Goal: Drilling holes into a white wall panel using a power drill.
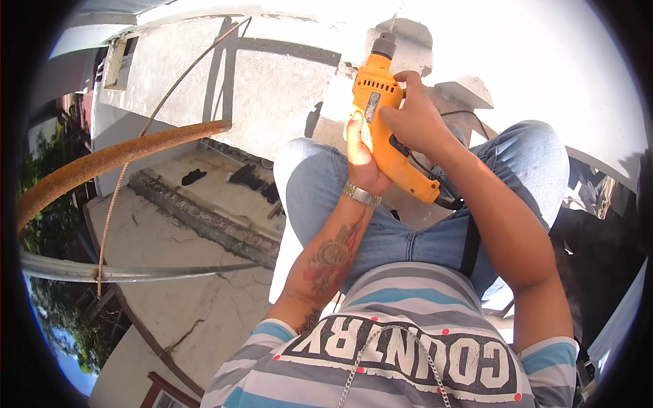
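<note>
Head view gave me the drill (pixel 383 136) held in mid-air above the lap, out between the knees of the jeans (pixel 309 177). Its long axis ran away from the body, the chuck (pixel 383 45) at the far end and slightly left, the butt and cord (pixel 449 202) near and to the right. I saw the left hand (pixel 367 160) clamped on the housing from its left and below, thumb laid along the side, other fingers hidden underneath. The right hand (pixel 423 122) lay against the opposite side, fingers bent on the body near the vents; I could not tell whether it gripped or only touched. As I judged it, the next move turned on that end-to-end line: the chuck sat beyond both hands, the right nearer to it, while the trigger (pixel 399 145) faced right with no finger visible on it. Beyond, pale concrete (pixel 286 88) glared in sunlight.
</note>
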The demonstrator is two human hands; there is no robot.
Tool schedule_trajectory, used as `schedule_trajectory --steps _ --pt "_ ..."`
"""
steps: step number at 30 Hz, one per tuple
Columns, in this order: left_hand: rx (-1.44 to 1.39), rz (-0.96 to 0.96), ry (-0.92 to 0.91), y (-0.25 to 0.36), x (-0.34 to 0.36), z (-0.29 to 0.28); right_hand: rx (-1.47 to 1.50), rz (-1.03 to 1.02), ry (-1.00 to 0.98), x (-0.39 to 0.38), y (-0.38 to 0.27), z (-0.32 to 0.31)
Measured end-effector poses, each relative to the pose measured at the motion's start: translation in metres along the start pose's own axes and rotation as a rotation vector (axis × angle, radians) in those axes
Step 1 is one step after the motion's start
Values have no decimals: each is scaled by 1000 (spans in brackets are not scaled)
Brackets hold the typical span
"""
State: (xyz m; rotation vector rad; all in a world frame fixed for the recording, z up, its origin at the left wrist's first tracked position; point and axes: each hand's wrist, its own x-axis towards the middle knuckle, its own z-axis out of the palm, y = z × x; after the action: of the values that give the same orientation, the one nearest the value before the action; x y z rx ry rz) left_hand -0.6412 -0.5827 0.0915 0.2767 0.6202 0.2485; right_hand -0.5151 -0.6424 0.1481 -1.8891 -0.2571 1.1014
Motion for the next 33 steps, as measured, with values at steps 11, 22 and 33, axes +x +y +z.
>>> schedule_trajectory --steps 11,22,33 --pt "24 -38 -112 5 20 -2 2 -56 4 14 9 -8" --pt "15 20 -47 1 45 22 -200 -185 -17 22 16 -22" --pt "-31 -3 -13 2 46 30 -108 -166 -10 25 17 -28"
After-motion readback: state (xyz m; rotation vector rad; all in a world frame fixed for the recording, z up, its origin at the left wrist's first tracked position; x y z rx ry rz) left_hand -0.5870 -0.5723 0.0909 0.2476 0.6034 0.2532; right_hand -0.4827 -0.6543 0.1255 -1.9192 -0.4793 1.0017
